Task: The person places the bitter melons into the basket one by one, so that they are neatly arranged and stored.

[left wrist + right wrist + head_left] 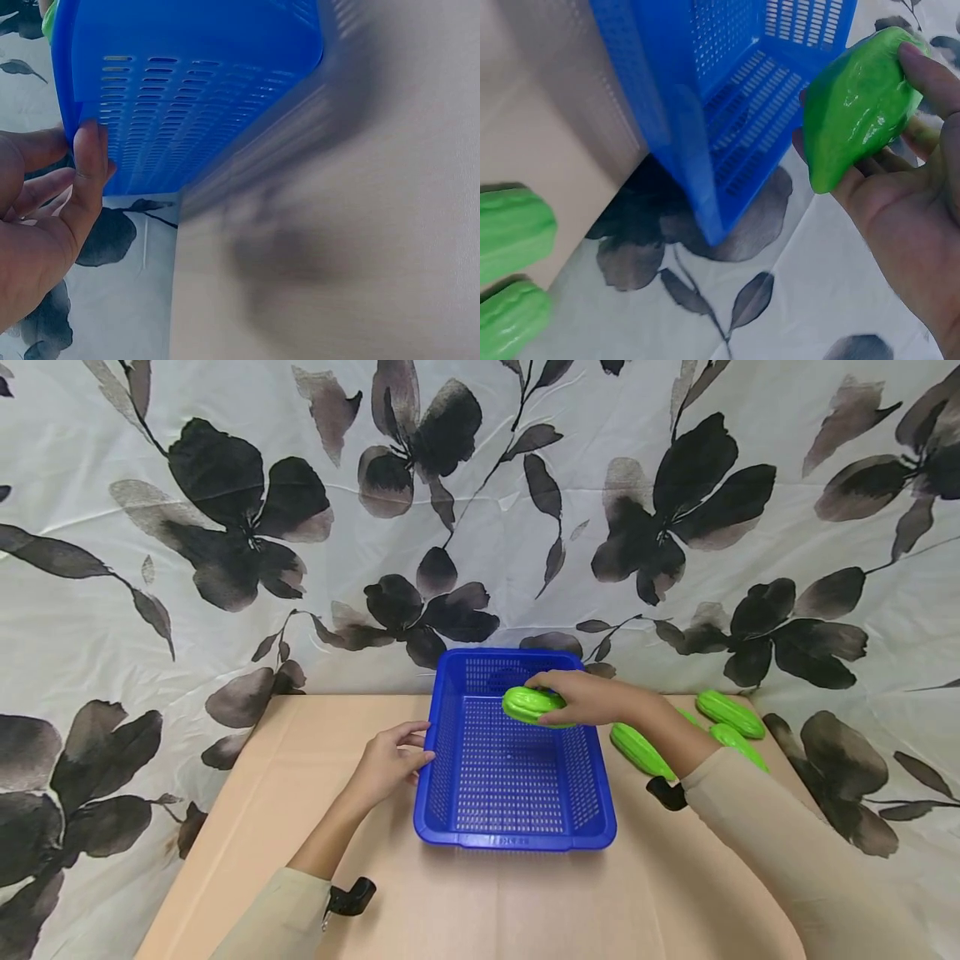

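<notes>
A blue plastic basket with slotted walls stands on the table, its visible floor bare. My left hand pinches its left rim; in the left wrist view, the fingers meet the rim and outer wall. Above the basket's far right part, my right hand grips a bright green, ridged, cucumber-shaped vegetable. The right wrist view shows this vegetable between thumb and fingers, glossy and tapered at one end. Its far side is hidden by the hand.
Several similar green vegetables lie right of the basket, among them a near one and a far one; the right forearm partly covers them. A floral cloth hangs behind the light wooden table.
</notes>
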Demonstrator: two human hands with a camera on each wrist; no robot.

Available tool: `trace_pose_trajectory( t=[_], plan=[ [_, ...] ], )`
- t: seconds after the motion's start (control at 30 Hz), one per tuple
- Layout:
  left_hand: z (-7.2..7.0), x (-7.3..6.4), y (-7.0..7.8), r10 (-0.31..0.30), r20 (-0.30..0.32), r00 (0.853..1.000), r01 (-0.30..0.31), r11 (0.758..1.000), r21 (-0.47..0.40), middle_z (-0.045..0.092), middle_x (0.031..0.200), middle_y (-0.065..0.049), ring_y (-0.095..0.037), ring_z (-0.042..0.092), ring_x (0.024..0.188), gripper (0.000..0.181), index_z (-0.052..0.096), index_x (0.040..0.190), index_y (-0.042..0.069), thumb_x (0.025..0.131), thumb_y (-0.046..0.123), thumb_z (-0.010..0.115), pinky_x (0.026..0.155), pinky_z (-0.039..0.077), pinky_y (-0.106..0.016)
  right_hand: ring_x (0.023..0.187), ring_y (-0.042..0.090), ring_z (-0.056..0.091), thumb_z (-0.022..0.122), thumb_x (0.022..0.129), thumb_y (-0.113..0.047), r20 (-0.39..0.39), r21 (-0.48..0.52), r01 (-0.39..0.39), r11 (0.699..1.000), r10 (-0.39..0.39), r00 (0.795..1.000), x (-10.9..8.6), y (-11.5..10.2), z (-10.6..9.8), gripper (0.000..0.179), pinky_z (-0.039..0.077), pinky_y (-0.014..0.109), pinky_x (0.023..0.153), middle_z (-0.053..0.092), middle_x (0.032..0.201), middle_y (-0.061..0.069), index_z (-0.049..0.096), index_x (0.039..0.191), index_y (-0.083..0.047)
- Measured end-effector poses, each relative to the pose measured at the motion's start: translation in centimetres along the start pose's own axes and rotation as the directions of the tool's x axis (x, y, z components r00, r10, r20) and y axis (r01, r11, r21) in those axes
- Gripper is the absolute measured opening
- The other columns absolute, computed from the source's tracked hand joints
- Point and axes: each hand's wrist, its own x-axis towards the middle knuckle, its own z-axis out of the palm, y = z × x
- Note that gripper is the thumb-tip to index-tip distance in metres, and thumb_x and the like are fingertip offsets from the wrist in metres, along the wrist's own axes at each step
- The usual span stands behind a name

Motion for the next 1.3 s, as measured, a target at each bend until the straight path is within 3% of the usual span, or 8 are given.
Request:
trace_pose_trajectory(
  t=[0.13,0.33,0.6,0.83,1.1,1.3],
  plan=[
    [0.2,0.2,0.1,-0.005,0.001,1.000,0.005,1.000,0.004,0.070,0.117,-0.027,-0.015,0.072,0.070,0.054,0.055,0.144,-0.004,0.093,-0.001,0.072,0.055,0.064,-0.031,0.107,0.022,0.058,0.070,0.100,-0.029,0.055,0.007,-0.005,1.000,0.004,0.998,1.1,-0.6,0.1,0.060,0.055,0.037,0.091,0.062,0.130,0.008,0.049,0.150,-0.005],
    [0.2,0.2,0.2,-0.017,-0.009,1.000,0.017,1.000,0.002,0.070,0.117,-0.027,-0.014,0.072,0.070,0.053,0.055,0.143,-0.003,0.093,0.000,0.072,0.055,0.064,-0.030,0.101,0.018,0.059,0.068,0.101,-0.032,0.138,-0.004,0.014,1.000,-0.014,0.990,2.8,-1.3,0.8,0.055,0.055,0.031,0.088,0.065,0.118,0.004,0.050,0.147,-0.008],
    [0.2,0.2,0.1,-0.009,-0.020,1.000,0.009,1.000,-0.005,0.070,0.117,-0.028,-0.016,0.072,0.070,0.053,0.055,0.143,-0.004,0.093,-0.001,0.073,0.055,0.064,-0.030,0.098,0.015,0.061,0.070,0.100,-0.029,0.248,-0.024,0.083,0.996,-0.074,0.966,4.6,-2.4,2.3,0.047,0.056,0.028,0.087,0.067,0.122,0.006,0.054,0.141,-0.010],
    [0.4,0.3,0.3,-0.026,-0.027,0.999,0.026,1.000,0.011,0.070,0.116,-0.025,-0.016,0.072,0.069,0.053,0.056,0.143,-0.002,0.093,-0.001,0.073,0.055,0.064,-0.032,0.106,0.016,0.061,0.072,0.099,-0.030,0.321,-0.048,0.090,0.995,-0.070,0.945,6.2,-3.3,3.6,0.049,0.056,0.034,0.096,0.065,0.129,0.007,0.055,0.141,-0.011],
    [0.4,0.4,0.3,-0.026,-0.023,0.999,0.026,0.999,0.019,0.070,0.116,-0.025,-0.016,0.072,0.070,0.054,0.056,0.144,-0.001,0.093,-0.001,0.073,0.056,0.064,-0.032,0.122,0.022,0.061,0.070,0.100,-0.034,0.453,-0.098,0.050,0.994,0.000,0.891,7.3,-4.2,5.4,0.049,0.052,0.040,0.111,0.065,0.132,0.007,0.055,0.142,-0.015],
    [0.5,0.4,0.1,-0.020,-0.020,1.000,0.020,1.000,0.015,0.070,0.116,-0.026,-0.015,0.072,0.070,0.054,0.056,0.143,-0.002,0.092,-0.002,0.073,0.055,0.064,-0.032,0.122,0.019,0.061,0.069,0.099,-0.038,0.495,-0.105,0.063,0.992,-0.003,0.869,7.7,-4.3,6.8,0.050,0.051,0.038,0.112,0.065,0.132,0.003,0.055,0.143,-0.017]
  ],
)
